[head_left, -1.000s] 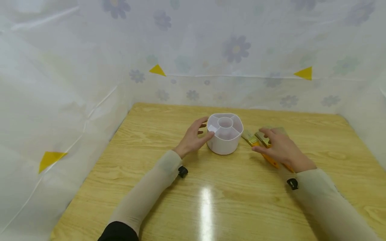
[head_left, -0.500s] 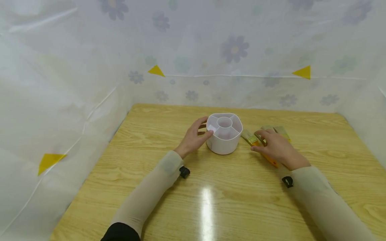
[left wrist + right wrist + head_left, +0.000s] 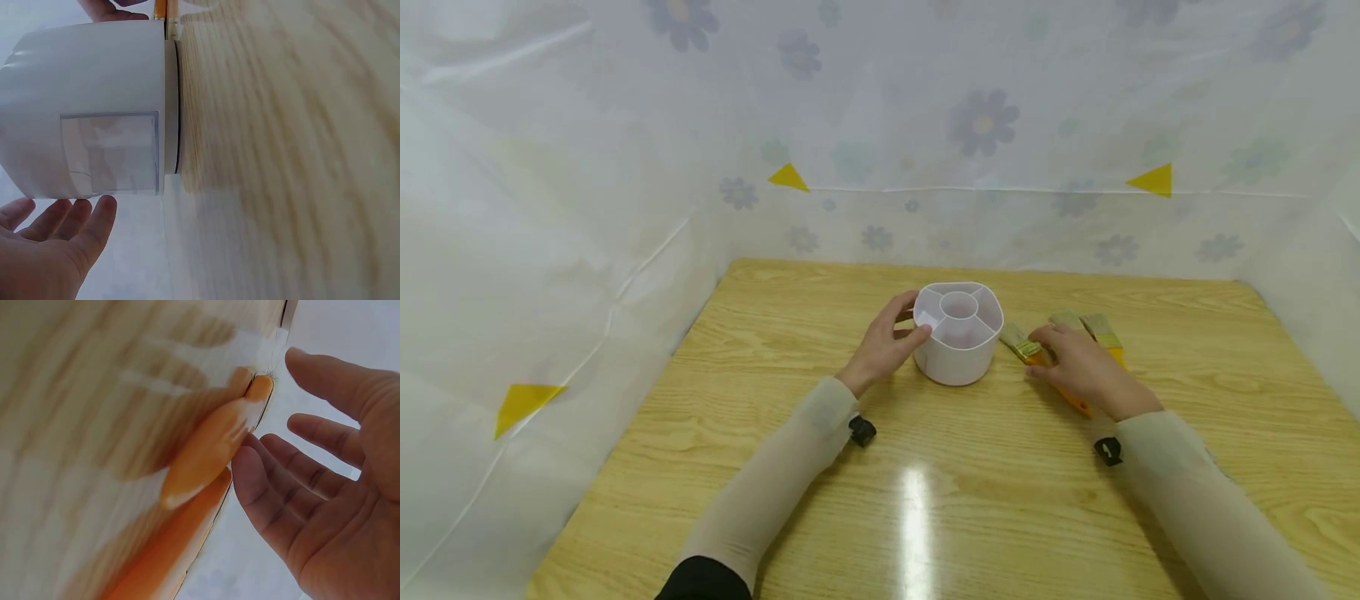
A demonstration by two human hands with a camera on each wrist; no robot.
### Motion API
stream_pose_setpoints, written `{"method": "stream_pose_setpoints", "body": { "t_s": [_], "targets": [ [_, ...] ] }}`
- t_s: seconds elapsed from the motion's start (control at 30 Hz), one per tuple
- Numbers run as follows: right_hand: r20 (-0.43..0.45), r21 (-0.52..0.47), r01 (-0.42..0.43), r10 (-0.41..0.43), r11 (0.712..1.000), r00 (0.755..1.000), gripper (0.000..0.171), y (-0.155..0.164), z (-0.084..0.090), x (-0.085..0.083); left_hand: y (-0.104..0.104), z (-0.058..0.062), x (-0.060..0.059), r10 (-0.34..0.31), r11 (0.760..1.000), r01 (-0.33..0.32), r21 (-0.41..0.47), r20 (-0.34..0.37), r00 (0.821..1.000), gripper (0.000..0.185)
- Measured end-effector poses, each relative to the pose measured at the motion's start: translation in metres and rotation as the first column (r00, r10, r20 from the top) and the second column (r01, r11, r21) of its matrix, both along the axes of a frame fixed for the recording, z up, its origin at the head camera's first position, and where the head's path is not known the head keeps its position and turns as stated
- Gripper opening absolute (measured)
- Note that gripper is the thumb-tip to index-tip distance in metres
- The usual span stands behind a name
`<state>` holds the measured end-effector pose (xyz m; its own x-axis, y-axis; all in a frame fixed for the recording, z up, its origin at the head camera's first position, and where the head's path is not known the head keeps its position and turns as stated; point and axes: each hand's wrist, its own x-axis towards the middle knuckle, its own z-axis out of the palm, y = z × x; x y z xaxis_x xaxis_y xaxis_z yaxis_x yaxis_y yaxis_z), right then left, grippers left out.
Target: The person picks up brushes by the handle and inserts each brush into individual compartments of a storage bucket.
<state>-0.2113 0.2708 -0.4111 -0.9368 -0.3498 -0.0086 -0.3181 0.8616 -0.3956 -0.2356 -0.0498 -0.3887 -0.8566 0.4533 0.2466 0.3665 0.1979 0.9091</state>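
Observation:
A round white desk organizer with a central cup and divided compartments stands upright on the table. My left hand is at its left side, thumb at the front rim; in the left wrist view the left fingertips reach its wall below a clear rectangular panel. My right hand is low over the flat paintbrushes right of the organizer. Its thumb and fingers are spread around the leftmost paintbrush. In the right wrist view the fingertips are right beside an orange brush handle.
Two more paintbrushes lie behind my right hand, one paintbrush showing bristles and an orange handle. The wood-grain table is bordered by white flowered sheeting with yellow triangles on it.
My right hand has moved slightly left toward the leftmost paintbrush, uncovering more of the brushes behind it. The left hand and organizer have stayed in place.

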Motion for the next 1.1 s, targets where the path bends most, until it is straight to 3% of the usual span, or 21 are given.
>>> {"method": "stream_pose_setpoints", "body": {
  "t_s": [0.1,0.4,0.87,1.1],
  "targets": [
    [0.010,0.015,0.000,0.000,1.000,1.000,0.052,-0.001,-0.001,-0.001,0.000,0.006,0.005,-0.001,1.000,0.001,0.004,0.006,1.000,0.057],
    [0.030,0.034,-0.007,0.006,0.999,1.000,0.042,-0.003,0.000,-0.003,0.002,-0.023,-0.012,0.050,0.999,-0.050,0.022,-0.015,0.999,0.057],
    [0.014,0.077,-0.041,0.040,0.996,0.999,0.041,-0.003,0.001,-0.005,0.001,-0.024,-0.014,0.067,0.997,-0.066,0.043,-0.024,0.997,0.056],
    [0.018,0.104,-0.052,0.050,0.993,0.999,0.037,-0.003,0.002,-0.003,0.001,-0.026,-0.014,0.031,0.999,-0.030,0.041,-0.025,0.999,0.056]
  ]
}}
